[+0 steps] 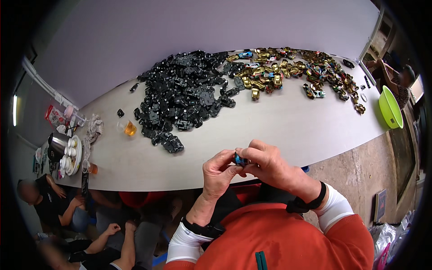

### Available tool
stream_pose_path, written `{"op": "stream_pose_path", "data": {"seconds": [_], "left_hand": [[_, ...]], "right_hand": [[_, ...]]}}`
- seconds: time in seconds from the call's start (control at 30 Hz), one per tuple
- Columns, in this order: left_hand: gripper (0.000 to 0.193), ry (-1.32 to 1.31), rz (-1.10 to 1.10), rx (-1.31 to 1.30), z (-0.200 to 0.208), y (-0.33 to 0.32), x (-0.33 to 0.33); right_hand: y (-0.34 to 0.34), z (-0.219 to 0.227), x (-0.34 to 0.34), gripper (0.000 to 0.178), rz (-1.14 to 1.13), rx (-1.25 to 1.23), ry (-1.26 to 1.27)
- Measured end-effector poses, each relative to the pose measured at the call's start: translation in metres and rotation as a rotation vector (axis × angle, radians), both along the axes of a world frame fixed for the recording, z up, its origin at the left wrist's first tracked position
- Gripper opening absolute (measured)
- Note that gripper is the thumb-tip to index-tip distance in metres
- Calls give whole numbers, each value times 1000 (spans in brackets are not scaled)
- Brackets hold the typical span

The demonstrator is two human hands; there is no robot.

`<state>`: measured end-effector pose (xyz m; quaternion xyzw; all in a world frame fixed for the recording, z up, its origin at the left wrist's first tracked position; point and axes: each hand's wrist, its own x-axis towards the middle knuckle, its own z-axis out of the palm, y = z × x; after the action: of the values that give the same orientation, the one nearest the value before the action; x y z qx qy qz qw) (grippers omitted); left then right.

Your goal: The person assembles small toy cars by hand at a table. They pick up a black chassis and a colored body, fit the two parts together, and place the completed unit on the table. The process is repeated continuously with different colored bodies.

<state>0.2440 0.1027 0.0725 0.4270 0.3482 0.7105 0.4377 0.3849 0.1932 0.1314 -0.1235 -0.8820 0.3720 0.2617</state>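
Between the fingertips of both hands, above the table's near edge, is a small blue and black toy car (240, 159). My left hand (219, 173) pinches it from the left side. From the right, my right hand (268, 163) grips it with thumb and forefinger, and the fingers cover much of it. Farther off lies a large heap of black toy car chassis (180, 90). To its right is a spread of gold toy car bodies (265, 74), some with other colours mixed in.
A green basin (389, 108) stands at the table's right end. On the left are a cup of amber drink (130, 129), a second cup (92, 168), a tray of white teacups (77, 157), a metal kettle (58, 143) and a crumpled cloth (94, 128). Other people sit at lower left.
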Motion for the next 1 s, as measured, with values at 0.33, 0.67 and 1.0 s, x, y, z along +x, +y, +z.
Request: {"op": "stream_pose_path", "data": {"seconds": [0.33,0.67,1.0], "left_hand": [[17,-295,-85,-374,3,6,-5],[13,-660,59,-463,-30,17,-6],[17,-293,331,-266,-18,22,16]], "right_hand": [[7,-9,-5,34,0,-603,-64],[12,-48,-1,11,-90,-964,-96],[9,-54,-1,12,-113,-895,9]]}}
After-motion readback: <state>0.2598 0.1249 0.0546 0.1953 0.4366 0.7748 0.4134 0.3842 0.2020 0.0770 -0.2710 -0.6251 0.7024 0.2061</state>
